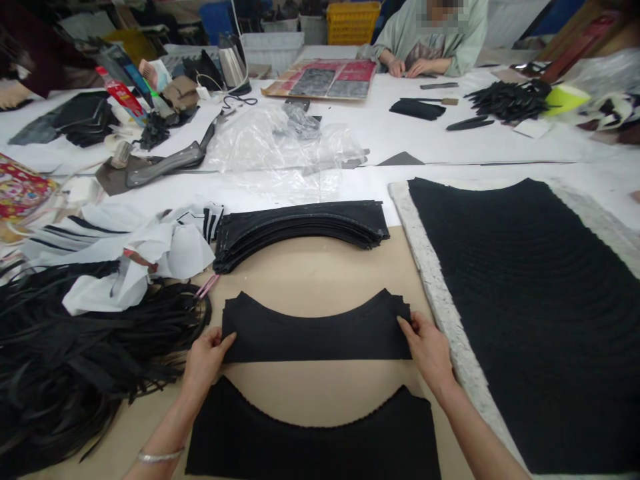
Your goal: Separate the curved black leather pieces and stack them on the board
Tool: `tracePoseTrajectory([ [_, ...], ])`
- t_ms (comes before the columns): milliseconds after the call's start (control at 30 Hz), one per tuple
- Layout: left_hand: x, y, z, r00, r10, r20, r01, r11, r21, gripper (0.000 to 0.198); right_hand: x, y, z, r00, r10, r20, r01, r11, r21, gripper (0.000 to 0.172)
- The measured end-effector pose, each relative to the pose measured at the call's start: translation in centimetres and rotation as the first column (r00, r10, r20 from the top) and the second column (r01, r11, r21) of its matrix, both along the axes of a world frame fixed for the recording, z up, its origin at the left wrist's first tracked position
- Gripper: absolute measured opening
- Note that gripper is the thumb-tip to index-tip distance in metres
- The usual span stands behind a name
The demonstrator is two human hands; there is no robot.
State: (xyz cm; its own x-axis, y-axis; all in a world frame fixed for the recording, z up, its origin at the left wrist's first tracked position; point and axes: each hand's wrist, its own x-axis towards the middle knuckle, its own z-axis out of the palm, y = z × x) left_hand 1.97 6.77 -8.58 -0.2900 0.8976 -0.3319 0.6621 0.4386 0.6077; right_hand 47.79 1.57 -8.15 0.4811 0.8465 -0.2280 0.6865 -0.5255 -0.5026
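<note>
A black cut piece (320,339) with a concave upper edge is stretched level between my hands above the tan table surface. My left hand (207,353) pinches its left end, thumb on top. At the right end my right hand (425,343) grips the same piece between thumb and fingers. Closer to me lies a pile of black curved pieces (315,453), its edge showing layers. Beyond the held piece rests a stack of black curved pieces (305,223), arched the other way.
To the right, overlapping black pieces (535,300) cover a pale board (425,260). Tangled black strips (100,373) and white scraps (125,233) crowd the left. Clear plastic (280,143) lies farther back. A co-worker (433,47) sits across the white table (375,140).
</note>
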Motion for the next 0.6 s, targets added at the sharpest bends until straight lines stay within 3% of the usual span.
tracePoseTrajectory([
  [267,-0.1,0.0,-0.4,0.999,-0.017,-0.037,0.017,1.000,-0.013,0.042,-0.2,0.1,0.3,0.999,0.001,0.048,0.001,0.999,-0.034,0.036],
  [600,1.2,0.3,1.0,0.997,0.019,-0.072,-0.018,1.000,0.014,0.035,1.6,0.1,-1.9,0.999,0.014,0.032,-0.011,0.997,-0.078,0.046],
])
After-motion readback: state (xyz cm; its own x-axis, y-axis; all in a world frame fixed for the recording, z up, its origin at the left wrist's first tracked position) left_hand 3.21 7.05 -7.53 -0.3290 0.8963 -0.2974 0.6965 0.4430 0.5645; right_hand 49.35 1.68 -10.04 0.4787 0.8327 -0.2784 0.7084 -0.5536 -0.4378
